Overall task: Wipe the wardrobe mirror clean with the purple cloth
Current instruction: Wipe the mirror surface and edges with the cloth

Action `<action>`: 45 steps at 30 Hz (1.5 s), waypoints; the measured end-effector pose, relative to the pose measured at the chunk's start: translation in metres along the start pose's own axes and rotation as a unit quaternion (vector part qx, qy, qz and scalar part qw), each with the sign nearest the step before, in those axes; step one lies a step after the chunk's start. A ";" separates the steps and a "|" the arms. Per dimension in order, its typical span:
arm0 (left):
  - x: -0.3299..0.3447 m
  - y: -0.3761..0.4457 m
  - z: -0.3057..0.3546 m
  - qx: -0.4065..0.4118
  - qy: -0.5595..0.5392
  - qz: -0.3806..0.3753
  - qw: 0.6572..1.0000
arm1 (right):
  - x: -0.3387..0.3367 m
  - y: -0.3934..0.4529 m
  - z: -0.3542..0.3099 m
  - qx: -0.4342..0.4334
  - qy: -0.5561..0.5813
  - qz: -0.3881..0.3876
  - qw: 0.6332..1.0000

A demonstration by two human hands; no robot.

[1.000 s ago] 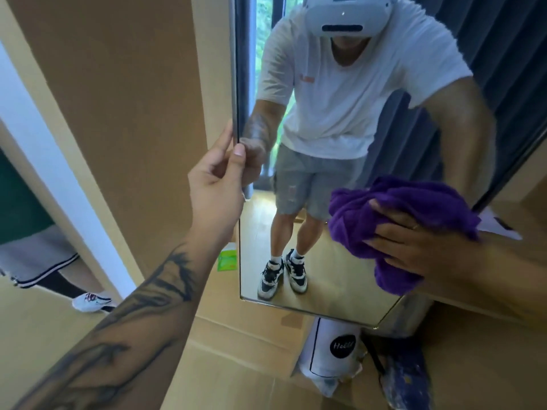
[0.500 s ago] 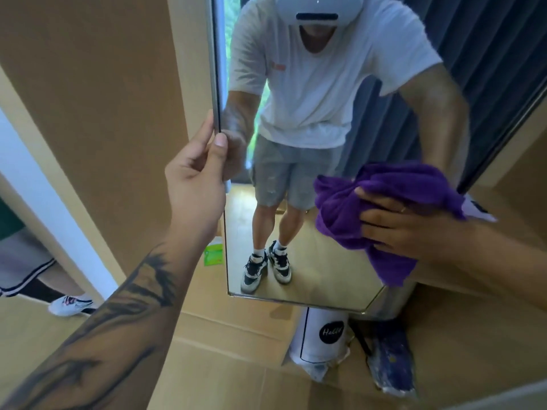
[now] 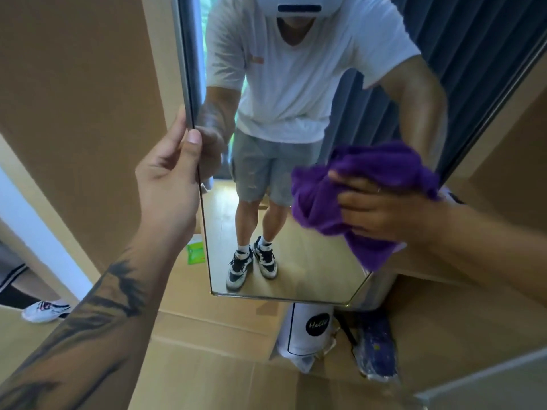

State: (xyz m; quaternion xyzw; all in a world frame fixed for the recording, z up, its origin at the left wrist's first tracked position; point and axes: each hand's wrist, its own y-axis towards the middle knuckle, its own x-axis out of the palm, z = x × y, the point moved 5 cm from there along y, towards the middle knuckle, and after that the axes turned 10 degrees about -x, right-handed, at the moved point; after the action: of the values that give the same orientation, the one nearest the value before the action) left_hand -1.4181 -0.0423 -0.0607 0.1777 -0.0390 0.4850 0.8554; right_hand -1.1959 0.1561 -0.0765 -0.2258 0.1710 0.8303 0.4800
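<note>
The wardrobe mirror [image 3: 310, 270] hangs on an open door and reflects a person in a white shirt and grey shorts. My left hand [image 3: 168, 176] grips the mirror door's left edge, thumb on the glass side and fingers behind. My right hand [image 3: 381, 208] presses a bunched purple cloth [image 3: 319, 199] flat against the lower right part of the glass. The cloth's tail hangs down near the mirror's bottom right corner.
A white bag with a black "Hello" circle [image 3: 307, 329] and a blue plastic-wrapped bundle [image 3: 377, 347] lie on the wardrobe floor below the mirror. A green packet [image 3: 195, 253] sits behind the door. Another person's leg and white shoe [image 3: 44, 310] show at the far left.
The view has shifted a little; both hands sit lower and more to the right in the frame than half a second ago. My right hand and the cloth stay on the same lower right patch of glass.
</note>
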 end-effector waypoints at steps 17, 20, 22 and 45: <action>-0.011 0.006 -0.026 -0.023 -0.076 -0.038 0.996 | -0.010 0.025 -0.034 0.199 -0.032 0.038 0.979; -0.014 0.014 -0.030 -0.066 -0.100 -0.048 0.992 | -0.014 0.096 -0.028 0.269 -0.049 0.090 0.958; -0.017 0.018 -0.030 -0.092 -0.117 -0.057 0.987 | -0.016 0.150 -0.033 0.290 -0.047 0.129 0.947; -0.011 0.006 -0.035 -0.085 -0.213 -0.018 0.973 | 0.018 0.124 -0.079 0.408 0.002 0.121 0.905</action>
State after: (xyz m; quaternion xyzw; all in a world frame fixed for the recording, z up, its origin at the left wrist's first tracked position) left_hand -1.4326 -0.0360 -0.0946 0.2046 -0.2584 0.4153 0.8479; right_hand -1.2952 0.0698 -0.1442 0.0106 0.5220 0.7392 0.4254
